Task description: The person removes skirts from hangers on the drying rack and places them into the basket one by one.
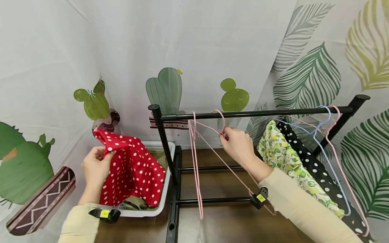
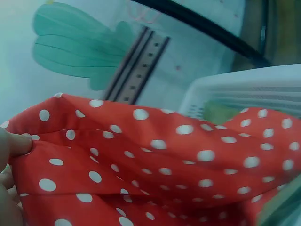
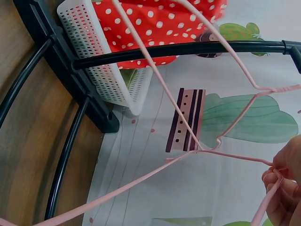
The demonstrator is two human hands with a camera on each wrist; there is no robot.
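Note:
My left hand (image 1: 96, 165) pinches the upper edge of a red cloth with white polka dots (image 1: 133, 165), raised partly out of a white basket (image 1: 161, 210). In the left wrist view the red cloth (image 2: 155, 160) spreads in folds away from the fingers. My right hand (image 1: 238, 143) pinches a pink hanger (image 1: 223, 125) at the base of its hook, close below the black rail. Another pink hanger (image 1: 196, 162) hangs on the rail to its left. From the right wrist, fingers (image 3: 287, 165) show around the neck of the held pink hanger.
A black clothes rack (image 1: 261, 114) stands over a brown wooden surface (image 1: 212, 222). At its right end hang a lemon-print cloth (image 1: 291, 162), a black dotted cloth (image 1: 319, 172), a blue hanger (image 1: 326, 155) and a pink one. Olive-green cloth (image 1: 135, 203) lies in the basket.

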